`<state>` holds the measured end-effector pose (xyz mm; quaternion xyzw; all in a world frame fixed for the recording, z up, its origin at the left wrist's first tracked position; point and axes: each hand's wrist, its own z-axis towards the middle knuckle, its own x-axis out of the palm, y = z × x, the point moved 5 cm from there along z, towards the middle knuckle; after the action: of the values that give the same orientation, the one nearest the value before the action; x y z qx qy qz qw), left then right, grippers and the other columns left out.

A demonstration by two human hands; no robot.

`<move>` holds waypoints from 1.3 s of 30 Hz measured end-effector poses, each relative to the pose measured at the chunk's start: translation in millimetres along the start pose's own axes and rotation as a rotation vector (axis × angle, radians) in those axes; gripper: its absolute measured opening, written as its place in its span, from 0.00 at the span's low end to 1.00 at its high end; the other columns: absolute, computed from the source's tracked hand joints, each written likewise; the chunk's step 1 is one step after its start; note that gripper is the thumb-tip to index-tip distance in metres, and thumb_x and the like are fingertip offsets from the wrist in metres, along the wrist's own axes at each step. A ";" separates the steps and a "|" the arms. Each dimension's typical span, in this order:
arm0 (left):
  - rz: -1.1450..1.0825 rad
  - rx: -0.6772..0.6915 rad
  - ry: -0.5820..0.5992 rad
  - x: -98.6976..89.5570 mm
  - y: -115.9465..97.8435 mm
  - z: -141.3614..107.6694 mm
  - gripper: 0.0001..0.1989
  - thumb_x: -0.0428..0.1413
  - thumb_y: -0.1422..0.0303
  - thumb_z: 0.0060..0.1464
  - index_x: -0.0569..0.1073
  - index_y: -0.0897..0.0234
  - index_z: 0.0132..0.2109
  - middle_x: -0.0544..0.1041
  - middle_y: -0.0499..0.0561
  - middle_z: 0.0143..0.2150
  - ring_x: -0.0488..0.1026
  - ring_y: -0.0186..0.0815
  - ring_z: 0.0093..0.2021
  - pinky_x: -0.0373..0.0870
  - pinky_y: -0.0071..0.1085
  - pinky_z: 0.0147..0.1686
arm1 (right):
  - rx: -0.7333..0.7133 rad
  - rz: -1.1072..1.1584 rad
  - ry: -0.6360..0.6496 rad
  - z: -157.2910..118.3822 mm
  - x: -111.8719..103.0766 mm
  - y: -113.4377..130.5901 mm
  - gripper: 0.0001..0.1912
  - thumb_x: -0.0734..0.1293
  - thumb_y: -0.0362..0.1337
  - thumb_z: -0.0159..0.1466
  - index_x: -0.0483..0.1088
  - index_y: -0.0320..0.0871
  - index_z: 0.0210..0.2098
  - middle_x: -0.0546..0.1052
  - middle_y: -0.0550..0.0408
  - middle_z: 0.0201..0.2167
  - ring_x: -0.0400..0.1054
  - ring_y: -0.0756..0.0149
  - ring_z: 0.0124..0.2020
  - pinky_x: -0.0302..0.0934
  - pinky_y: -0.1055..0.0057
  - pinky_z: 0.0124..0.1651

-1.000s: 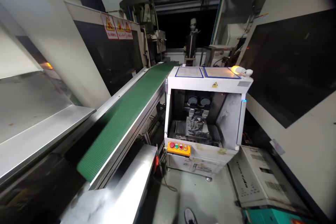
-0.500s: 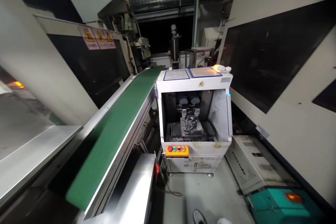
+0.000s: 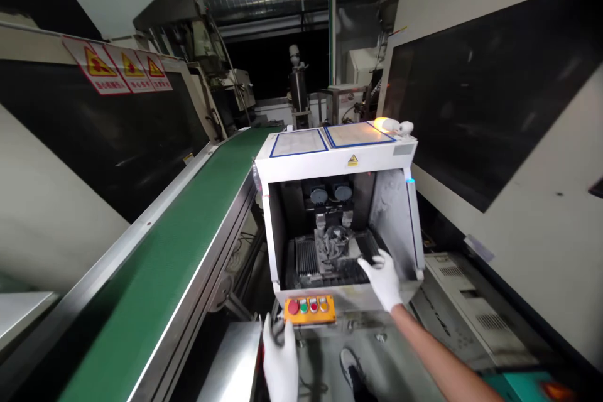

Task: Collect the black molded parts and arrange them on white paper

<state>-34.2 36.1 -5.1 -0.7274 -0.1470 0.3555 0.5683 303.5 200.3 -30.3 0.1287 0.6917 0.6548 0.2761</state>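
Note:
In front of me stands a white machine cabinet (image 3: 301,169) with an open front. Inside it, a dusty round workpiece or fixture (image 3: 336,242) sits on a plate, with two grey discs behind it. My right hand (image 3: 384,277), in a white glove, reaches over the cabinet's front lip, fingers spread and holding nothing, a little short of the fixture. My left hand (image 3: 281,361), gloved too, is raised with thumb and fingers apart just below the yellow button box (image 3: 309,310); nothing is in it.
A green conveyor belt (image 3: 174,251) runs along the left beside a bare metal ledge (image 3: 233,358). Large machines with dark windows flank both sides. A low grey unit (image 3: 480,301) stands at the lower right, and my shoe (image 3: 349,364) shows on the floor.
I have come closer to the cabinet, which looks larger now. Both gloved hands have entered the view, the right one reaching to the opening, the left near the button box.

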 end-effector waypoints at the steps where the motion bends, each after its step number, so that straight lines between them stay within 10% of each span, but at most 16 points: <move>1: -0.082 0.000 0.047 35.4 -24.9 24.9 0.31 0.59 0.58 0.62 0.62 0.54 0.69 0.80 0.51 0.54 0.79 0.42 0.53 0.78 0.36 0.53 | -0.028 0.030 -0.021 30.1 18.1 21.1 0.55 0.77 0.60 0.46 0.61 0.39 0.65 0.77 0.43 0.52 0.73 0.54 0.48 0.68 0.57 0.56; 6: -0.244 0.144 0.083 196.7 -147.6 117.3 0.40 0.64 0.63 0.57 0.56 0.65 0.71 0.73 0.64 0.63 0.74 0.44 0.61 0.70 0.40 0.64 | -0.123 0.122 -0.010 134.0 97.1 83.0 0.59 0.80 0.56 0.45 0.58 0.38 0.68 0.69 0.38 0.64 0.65 0.51 0.64 0.59 0.58 0.70; 12: -0.154 0.195 0.123 306.8 -195.9 167.4 0.39 0.67 0.63 0.52 0.62 0.65 0.67 0.72 0.65 0.65 0.70 0.47 0.65 0.66 0.42 0.67 | 0.015 0.035 -0.009 172.2 134.8 86.7 0.39 0.77 0.56 0.49 0.68 0.48 0.56 0.79 0.51 0.51 0.73 0.54 0.52 0.66 0.57 0.61; 19: -0.102 0.209 -0.073 333.4 -182.8 184.1 0.09 0.56 0.61 0.57 0.67 0.59 0.41 0.78 0.55 0.38 0.78 0.44 0.41 0.75 0.43 0.47 | 0.030 -0.070 -0.180 174.1 141.8 81.7 0.32 0.70 0.62 0.48 0.69 0.48 0.44 0.80 0.49 0.40 0.75 0.50 0.45 0.68 0.56 0.54; 33: -0.079 0.100 -0.101 335.6 -180.4 193.6 0.10 0.53 0.58 0.48 0.66 0.56 0.37 0.78 0.53 0.35 0.77 0.46 0.38 0.73 0.44 0.45 | 0.076 -0.109 -0.174 186.9 151.3 67.3 0.22 0.66 0.56 0.46 0.70 0.50 0.36 0.80 0.52 0.33 0.76 0.47 0.40 0.69 0.54 0.47; 39: -0.027 0.102 -0.058 333.8 -181.3 193.9 0.13 0.52 0.58 0.51 0.69 0.57 0.41 0.80 0.56 0.41 0.78 0.48 0.44 0.73 0.45 0.49 | -0.217 -0.207 -0.224 191.2 154.6 66.3 0.19 0.65 0.54 0.52 0.71 0.47 0.34 0.80 0.50 0.32 0.76 0.53 0.36 0.69 0.60 0.42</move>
<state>102.6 438.7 27.3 -0.6849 -0.1549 0.3759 0.6047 270.7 450.5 3.4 0.0985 0.5913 0.6755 0.4295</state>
